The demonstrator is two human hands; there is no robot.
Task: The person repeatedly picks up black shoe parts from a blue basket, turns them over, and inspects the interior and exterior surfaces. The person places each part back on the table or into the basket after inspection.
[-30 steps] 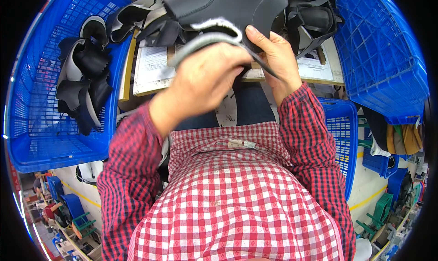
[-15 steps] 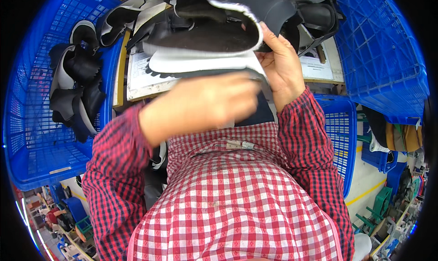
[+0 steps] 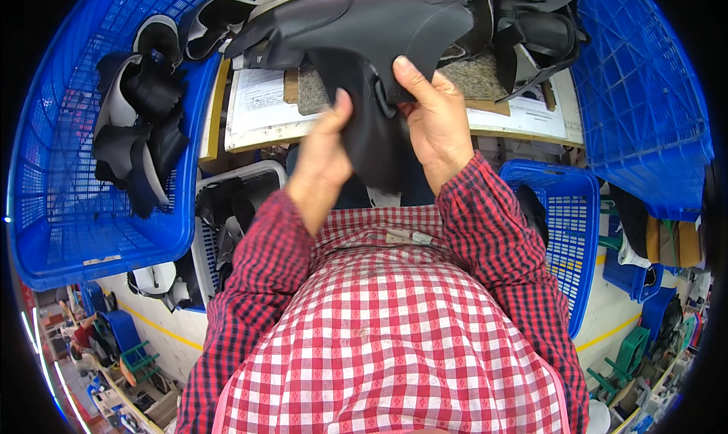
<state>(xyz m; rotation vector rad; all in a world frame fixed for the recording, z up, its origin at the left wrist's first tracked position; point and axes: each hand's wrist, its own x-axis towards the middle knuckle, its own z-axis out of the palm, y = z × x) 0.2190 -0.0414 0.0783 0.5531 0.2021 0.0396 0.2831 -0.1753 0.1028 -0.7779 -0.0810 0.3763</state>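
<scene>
In front of my apron hangs a black leather shoe upper [image 3: 383, 150], its smooth outer side facing me and its lower end narrowing toward my waist. My left hand [image 3: 322, 153], partly smeared by motion, grips its left edge with the thumb on top. On the other side my right hand [image 3: 436, 119] pinches a folded part, thumb in front and fingers mostly hidden behind. More black leather uppers [image 3: 334, 13] lie on the work table just beyond; where the held one ends and these begin is hard to make out.
To the left, a blue crate [image 3: 98, 263] holds several black uppers with pale linings. Below it stands a white basket [image 3: 201, 260] with dark pieces. A blue basket [image 3: 580, 241] sits right, under a large blue crate [image 3: 644, 108]. Papers [image 3: 262, 104] lie on the table.
The upper was turned from its pale lining and dark inside to its black outer side. My left hand, earlier crossing in front of it, has moved to its left edge.
</scene>
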